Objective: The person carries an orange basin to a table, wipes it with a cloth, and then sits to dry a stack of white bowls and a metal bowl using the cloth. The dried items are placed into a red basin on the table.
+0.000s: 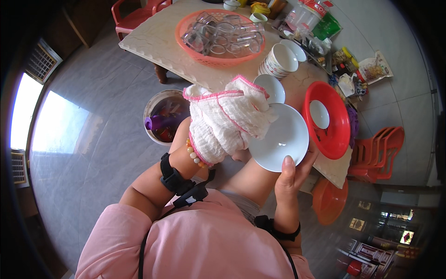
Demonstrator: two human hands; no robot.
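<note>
A white cloth with pink edging is bunched over my left hand, hiding most of it. At my left wrist sits a beaded bracelet. The cloth meets the left rim of a shallow white bowl. My right hand grips that bowl by its lower right rim, thumb on the inner face and fingers mostly hidden behind. The bowl is tilted towards me, above my legs. Just beyond it, another white bowl is partly covered by the cloth. A red plastic basin to the right holds a small white bowl.
On the table, an orange plastic basket holds several clear glass mugs. Stacked patterned bowls stand beside it. A bucket with dark contents and a purple object is on the floor. Red plastic chairs stand at right.
</note>
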